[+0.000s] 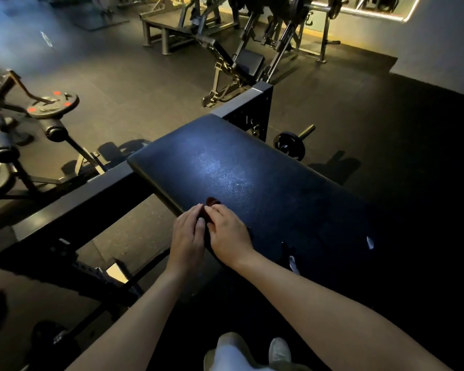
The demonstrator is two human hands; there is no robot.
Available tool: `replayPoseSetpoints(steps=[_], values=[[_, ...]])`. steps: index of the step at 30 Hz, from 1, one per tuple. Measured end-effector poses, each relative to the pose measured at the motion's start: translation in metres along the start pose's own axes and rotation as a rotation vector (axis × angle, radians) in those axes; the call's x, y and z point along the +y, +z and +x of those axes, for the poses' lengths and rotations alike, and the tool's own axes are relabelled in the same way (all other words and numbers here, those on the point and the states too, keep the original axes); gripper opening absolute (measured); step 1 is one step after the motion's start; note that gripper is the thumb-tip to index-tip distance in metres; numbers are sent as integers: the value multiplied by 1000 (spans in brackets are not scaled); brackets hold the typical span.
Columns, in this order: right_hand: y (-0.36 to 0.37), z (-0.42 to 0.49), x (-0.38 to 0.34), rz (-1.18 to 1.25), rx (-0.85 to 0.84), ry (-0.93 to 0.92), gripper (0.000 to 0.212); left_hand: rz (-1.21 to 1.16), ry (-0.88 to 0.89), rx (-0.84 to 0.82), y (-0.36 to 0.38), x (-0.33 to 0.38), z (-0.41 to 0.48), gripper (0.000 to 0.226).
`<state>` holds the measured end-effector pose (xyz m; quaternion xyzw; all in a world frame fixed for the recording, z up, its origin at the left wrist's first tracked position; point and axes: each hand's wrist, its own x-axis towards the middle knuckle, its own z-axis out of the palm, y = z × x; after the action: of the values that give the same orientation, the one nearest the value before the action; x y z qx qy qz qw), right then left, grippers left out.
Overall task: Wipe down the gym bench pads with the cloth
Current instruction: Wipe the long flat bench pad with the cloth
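Observation:
A wide black bench pad (pixel 252 172) fills the middle of the view, shiny where light hits it. A small dark red cloth (pixel 211 202) lies bunched on the pad near its front left edge. My left hand (pixel 186 236) and my right hand (pixel 227 232) sit side by side on the pad, and both hold the cloth between their fingertips. Most of the cloth is hidden under my fingers.
The pad rests on a black steel frame (pixel 73 210) running left. A weight plate on a short bar (pixel 292 144) lies on the floor behind the pad. Leg machine rollers and a plate (pixel 52 105) stand at left. More machines (pixel 233 57) stand behind.

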<state>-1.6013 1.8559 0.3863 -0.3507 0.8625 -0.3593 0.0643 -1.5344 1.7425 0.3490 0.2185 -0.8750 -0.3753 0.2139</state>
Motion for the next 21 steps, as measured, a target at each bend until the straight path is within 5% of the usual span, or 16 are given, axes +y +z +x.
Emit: replayPoseSetpoints(steps=[3,8,14,18,21], values=[[-6,12,2,-1,-69,-22,41,-13,12,-17,-13,-5,0,55],[6,31,-6,-123,65,57,39,-55,-26,-42,-21,-7,1,49],[41,26,-44,197,46,123,37,-419,-262,-11,-26,-23,7,53],[36,25,-62,478,-54,226,37,-414,-283,-11,-29,-23,14,42],[35,17,-59,336,-25,169,37,-282,-176,-11,-33,-27,12,49]])
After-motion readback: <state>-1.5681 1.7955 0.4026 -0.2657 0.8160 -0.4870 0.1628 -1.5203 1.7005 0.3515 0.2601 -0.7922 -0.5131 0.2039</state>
